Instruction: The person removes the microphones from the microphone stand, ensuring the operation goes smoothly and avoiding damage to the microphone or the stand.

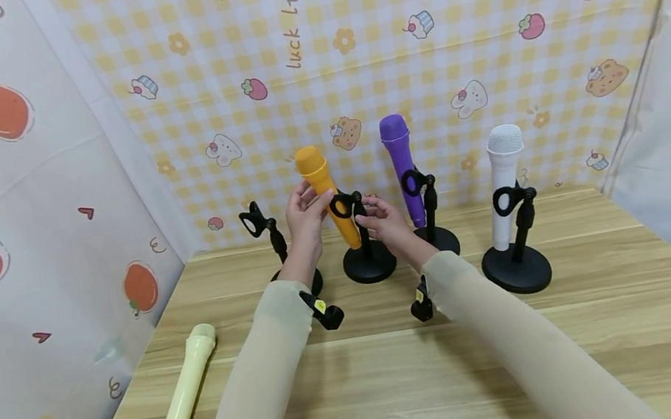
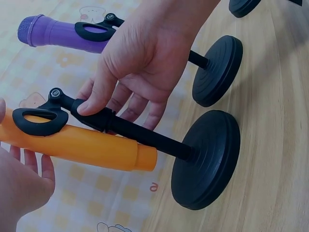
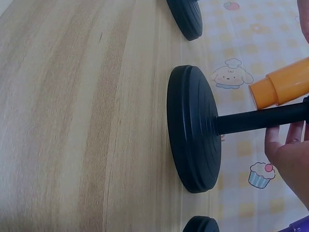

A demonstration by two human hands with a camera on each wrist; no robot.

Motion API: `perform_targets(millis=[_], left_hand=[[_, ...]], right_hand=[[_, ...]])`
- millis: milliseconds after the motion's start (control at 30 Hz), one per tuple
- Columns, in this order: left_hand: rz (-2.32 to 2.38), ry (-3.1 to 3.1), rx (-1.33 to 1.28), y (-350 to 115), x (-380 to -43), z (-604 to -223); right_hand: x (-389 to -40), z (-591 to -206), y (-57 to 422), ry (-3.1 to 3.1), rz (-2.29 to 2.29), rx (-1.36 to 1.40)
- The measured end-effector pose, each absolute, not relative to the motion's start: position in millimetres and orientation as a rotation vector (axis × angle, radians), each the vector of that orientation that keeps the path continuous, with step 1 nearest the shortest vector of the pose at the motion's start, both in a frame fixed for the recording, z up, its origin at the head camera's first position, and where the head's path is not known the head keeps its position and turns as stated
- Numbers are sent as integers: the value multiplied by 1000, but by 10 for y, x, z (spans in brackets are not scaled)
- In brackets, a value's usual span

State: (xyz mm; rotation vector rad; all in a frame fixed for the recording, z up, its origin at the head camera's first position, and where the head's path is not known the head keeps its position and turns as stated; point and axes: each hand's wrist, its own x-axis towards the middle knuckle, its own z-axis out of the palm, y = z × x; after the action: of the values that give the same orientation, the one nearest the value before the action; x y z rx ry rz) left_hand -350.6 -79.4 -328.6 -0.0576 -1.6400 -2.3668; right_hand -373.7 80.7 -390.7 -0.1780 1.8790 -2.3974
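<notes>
An orange microphone (image 1: 316,168) leans through the ring clip (image 2: 41,121) of a black microphone stand (image 1: 369,263). My left hand (image 1: 305,221) holds this microphone by its upper body, thumb in front and fingers behind. On the other side, my right hand (image 1: 391,226) grips the stand's upper pole, with the thumb on the near side and fingers behind, as the left wrist view shows. The microphone's lower end (image 3: 263,94) hangs beside the pole, above the round base (image 3: 193,128). Only a sliver of my left hand appears in the right wrist view.
A purple microphone (image 1: 402,160) and a white microphone (image 1: 502,172) sit in stands to the right. Left of my hands stands another black stand (image 1: 277,241) with a bare clip. A pale yellow microphone (image 1: 181,405) lies on the wooden table (image 1: 369,398); a patterned cloth (image 1: 384,28) hangs behind.
</notes>
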Motion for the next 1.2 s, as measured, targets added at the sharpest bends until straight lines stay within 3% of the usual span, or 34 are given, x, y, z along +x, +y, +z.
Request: perform_targets(millis=[1200], left_hand=[[-2386,-1653,-85,-772,-3449,-3235]], right_hand=[[-3595,-3815,903,1931,-2387,-163]])
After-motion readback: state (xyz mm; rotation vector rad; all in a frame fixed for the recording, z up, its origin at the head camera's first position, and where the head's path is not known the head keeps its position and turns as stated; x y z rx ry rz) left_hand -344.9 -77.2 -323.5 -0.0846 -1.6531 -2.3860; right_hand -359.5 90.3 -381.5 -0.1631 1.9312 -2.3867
